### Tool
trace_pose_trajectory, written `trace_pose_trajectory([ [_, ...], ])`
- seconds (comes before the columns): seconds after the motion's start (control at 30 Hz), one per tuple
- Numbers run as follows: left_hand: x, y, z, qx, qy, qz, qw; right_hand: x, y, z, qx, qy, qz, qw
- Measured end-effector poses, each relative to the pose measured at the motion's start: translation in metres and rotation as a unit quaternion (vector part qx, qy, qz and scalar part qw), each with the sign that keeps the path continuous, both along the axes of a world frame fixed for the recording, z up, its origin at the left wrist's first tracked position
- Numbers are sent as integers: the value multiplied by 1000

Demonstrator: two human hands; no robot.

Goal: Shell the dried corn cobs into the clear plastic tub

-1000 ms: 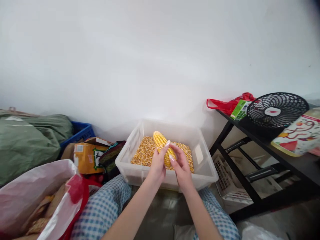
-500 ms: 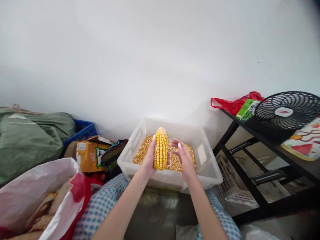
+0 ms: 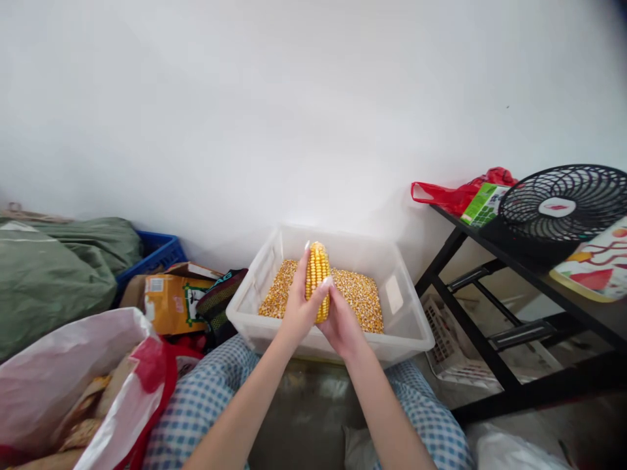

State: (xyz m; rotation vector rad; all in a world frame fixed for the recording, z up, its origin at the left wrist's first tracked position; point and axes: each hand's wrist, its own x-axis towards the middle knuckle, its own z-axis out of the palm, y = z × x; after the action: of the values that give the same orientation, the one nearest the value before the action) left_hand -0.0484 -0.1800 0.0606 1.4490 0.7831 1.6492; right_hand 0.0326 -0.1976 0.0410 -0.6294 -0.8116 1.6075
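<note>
Spreads legs (image 3: pixel 206 385) in blue checked trousers to either side of a translucent tub (image 3: pixel 343 249), apparently to bring it within easy reach. Has, close by on the left, a white-and-red bag (image 3: pixel 73 346) standing open, with brownish contents too unclear to name. Holds one yellow corn cob (image 3: pixel 318 261) in both hands above the tub, with the left hand (image 3: pixel 300 307) closed along its left side, thumb across the near face, and the right hand (image 3: pixel 341 323) cupped against the lower right (fingers mostly hidden), probably to steady it from both sides. Below, shows loose kernels (image 3: pixel 360 294) spread over the tub's bottom, penned in by high sides. Bears a pale label (image 3: pixel 394 294) on the tub's right side, without legible print.

Farther left, reads only "AG" on a dark mesh bag (image 3: pixel 228 297), perhaps part of a longer word, just beside an orange pack (image 3: pixel 171 303) with blurred lettering. At right, has a black stand (image 3: pixel 475 334) bearing a fruit-printed package (image 3: pixel 597 267), a black fan (image 3: pixel 557 207) with a red mark on its white hub, a green-and-white box (image 3: pixel 482 203) and a red plastic bag (image 3: pixel 460 199), seemingly to save room below. Ends at a white wall (image 3: pixel 313 117).
</note>
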Motion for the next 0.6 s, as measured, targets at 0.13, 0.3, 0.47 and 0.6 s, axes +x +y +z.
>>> trace_pose_trajectory([
  [0.13,-5,-6,13,97,128,-1,987,0,-5,2,30,19,-47,998],
  [0.3,-6,-7,13,147,201,-32,968,1,-6,-2,32,42,-83,995],
  [0.47,-3,-17,12,55,13,-69,996,4,-3,2,35,82,-93,992],
  [0.6,-7,-22,12,-85,-182,-121,972,10,-1,4,20,100,-69,992],
])
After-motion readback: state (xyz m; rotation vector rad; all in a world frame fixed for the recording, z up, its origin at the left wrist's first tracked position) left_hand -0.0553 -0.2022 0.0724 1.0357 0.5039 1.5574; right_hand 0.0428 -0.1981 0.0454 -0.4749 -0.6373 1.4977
